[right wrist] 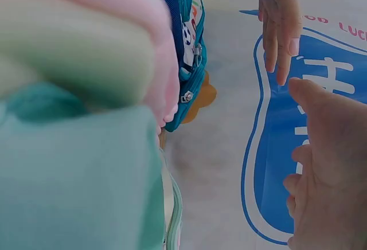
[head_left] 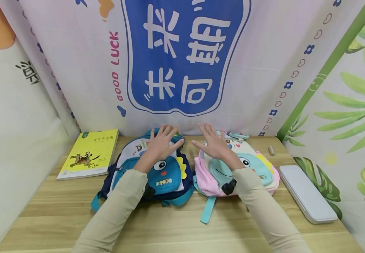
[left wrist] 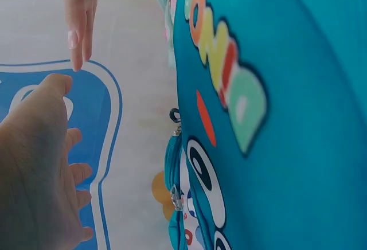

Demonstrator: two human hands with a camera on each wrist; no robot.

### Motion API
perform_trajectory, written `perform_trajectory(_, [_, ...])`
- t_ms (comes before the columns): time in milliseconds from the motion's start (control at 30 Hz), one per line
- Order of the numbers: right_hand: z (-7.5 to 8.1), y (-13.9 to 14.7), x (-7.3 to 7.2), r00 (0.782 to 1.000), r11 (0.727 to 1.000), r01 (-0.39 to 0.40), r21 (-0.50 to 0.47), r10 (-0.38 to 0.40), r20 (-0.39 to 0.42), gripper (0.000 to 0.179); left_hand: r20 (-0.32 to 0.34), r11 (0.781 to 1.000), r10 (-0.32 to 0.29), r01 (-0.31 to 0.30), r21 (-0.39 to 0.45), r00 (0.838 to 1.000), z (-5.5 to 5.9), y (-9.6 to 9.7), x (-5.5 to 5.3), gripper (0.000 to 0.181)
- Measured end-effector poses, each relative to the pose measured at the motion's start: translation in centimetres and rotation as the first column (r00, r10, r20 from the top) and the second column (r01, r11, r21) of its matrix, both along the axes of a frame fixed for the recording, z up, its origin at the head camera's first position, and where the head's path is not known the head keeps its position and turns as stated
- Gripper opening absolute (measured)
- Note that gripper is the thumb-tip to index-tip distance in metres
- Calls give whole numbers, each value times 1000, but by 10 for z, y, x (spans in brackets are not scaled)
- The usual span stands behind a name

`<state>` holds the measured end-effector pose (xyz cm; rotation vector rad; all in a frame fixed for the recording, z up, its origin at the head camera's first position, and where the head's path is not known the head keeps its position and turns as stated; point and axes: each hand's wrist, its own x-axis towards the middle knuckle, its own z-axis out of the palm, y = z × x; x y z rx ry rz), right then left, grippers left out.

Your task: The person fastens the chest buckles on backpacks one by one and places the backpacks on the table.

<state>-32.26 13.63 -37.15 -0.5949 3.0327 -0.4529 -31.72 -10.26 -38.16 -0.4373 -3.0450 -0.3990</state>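
Two small dinosaur backpacks lie side by side on the wooden table. My left hand (head_left: 163,143) is held over the blue backpack (head_left: 166,179), fingers spread and palm down, with nothing in it. Over the pink and mint backpack (head_left: 207,175) my right hand (head_left: 213,143) is spread the same way and holds nothing. In the left wrist view the blue pack's front pocket (left wrist: 298,118) fills the right side, beside the left hand (left wrist: 40,164). The right wrist view shows the mint pocket (right wrist: 80,175) close up, with the right hand (right wrist: 332,158) apart from it.
A yellow book (head_left: 91,153) lies left of the blue backpack. On the right are a white oblong case (head_left: 307,193) and a small beige cylinder (head_left: 271,150). A printed curtain (head_left: 252,88) hangs behind the table. A mint strap (head_left: 208,210) trails toward the front.
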Motion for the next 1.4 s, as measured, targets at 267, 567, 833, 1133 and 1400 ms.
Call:
perform_trajectory(267, [8,10,1,1000,999,-25,-43,25,8,88,-26,1000,-22,22,18,999,0,12,2,76])
perform_trajectory(567, [18,41,7,999,995,-43,-84,43,-6,86,-86,996,-69,73,50,994,2,39,17,77])
perform_trajectory(833, [17,83,18,999,988,-24,-151,18,-40,85,-139,983,-144,158,95,980,-3,67,37,77])
perform_trajectory(1133, [5,158,35,992,929,50,-366,-3,128,88,-36,966,-256,258,32,966,-17,94,57,96])
perform_trajectory(1400, [-10,211,43,974,913,77,-402,17,225,97,69,943,-331,331,23,941,-32,102,64,113])
